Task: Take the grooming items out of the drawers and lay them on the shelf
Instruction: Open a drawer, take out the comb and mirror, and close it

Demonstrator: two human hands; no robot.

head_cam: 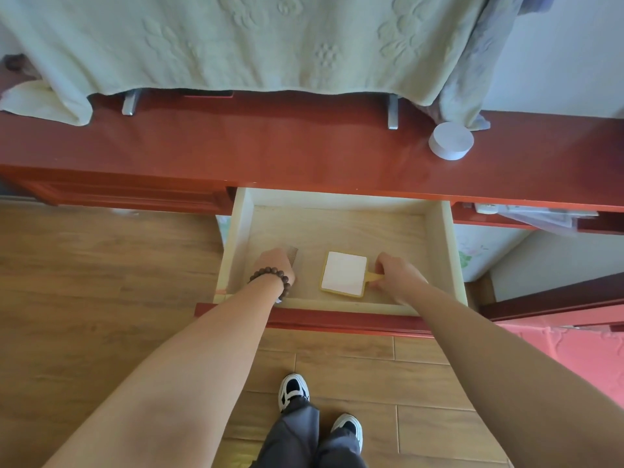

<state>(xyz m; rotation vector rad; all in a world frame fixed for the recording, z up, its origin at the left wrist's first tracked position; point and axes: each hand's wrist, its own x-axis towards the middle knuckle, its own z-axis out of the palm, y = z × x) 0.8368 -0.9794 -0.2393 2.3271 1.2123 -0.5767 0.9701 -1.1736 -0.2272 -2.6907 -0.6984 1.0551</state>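
A pale wooden drawer (439, 244) stands pulled out from the red cabinet. In it lies a square hand mirror (343, 273) with a yellow frame, face up. My right hand (396, 273) is closed around the mirror's short yellow handle at its right side. A brown comb (293, 254) lies at the drawer's left; only its toothed end shows. My left hand (275, 265), with a bead bracelet on the wrist, covers and grips the rest of the comb. The red shelf top (270, 146) runs across just behind the drawer.
A white round puck-shaped object (450, 140) sits on the shelf at the right. A pale green towel (236, 42) drapes over something standing on two metal feet at the back. A second drawer (540, 219) at the right is partly open. Below are wooden floor and my feet.
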